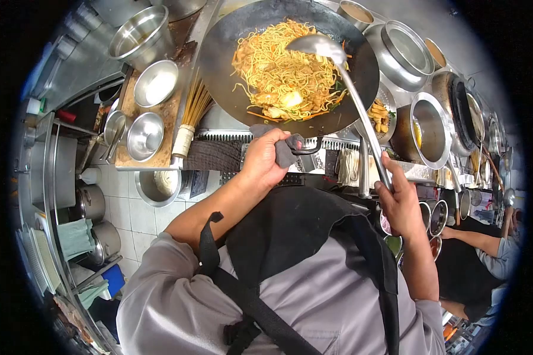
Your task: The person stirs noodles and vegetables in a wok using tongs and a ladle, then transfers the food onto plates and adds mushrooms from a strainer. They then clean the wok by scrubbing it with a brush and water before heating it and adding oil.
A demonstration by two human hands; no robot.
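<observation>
A dark cloth is gripped tight by the left hand, wrapped around the wok handle. The long ladle handle is clenched by the right hand. Farther off, the ladle bowl is held over yellow noodles in the black wok (bamboo brush beside it).

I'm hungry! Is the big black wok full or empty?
Partly full: the round black metal wok holds a heap of yellow fried noodles, with bare dark metal around it.
</observation>
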